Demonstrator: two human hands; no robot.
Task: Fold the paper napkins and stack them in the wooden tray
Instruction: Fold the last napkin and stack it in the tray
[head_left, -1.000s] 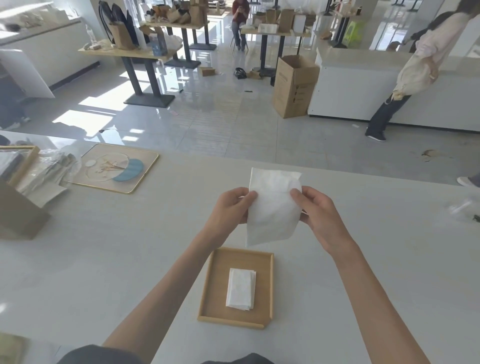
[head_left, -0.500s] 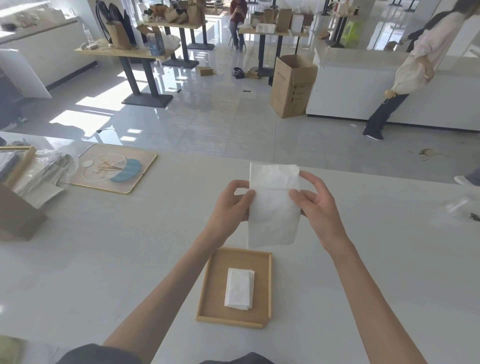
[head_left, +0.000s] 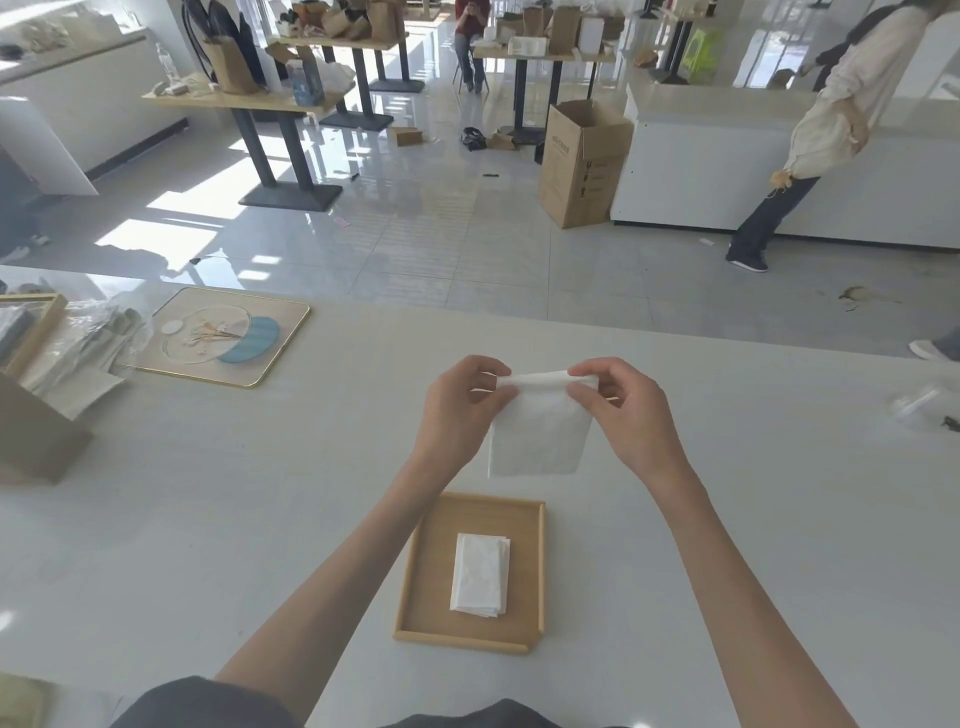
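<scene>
I hold a white paper napkin in the air over the white table. It is folded over at the top and hangs down. My left hand pinches its upper left corner and my right hand pinches its upper right corner. Just below, nearer to me, lies a shallow wooden tray. A small stack of folded white napkins rests in the tray's middle.
At the left of the table lie a gold-rimmed flat board with a blue half-disc, crumpled plastic packaging and a brown box. A clear plastic wrapper sits at the right edge. A person stands by a white counter beyond.
The napkin was held up as a tall sheet. Its top half has been folded down, so it now hangs shorter, and both hands have shifted lower and to its upper corners.
</scene>
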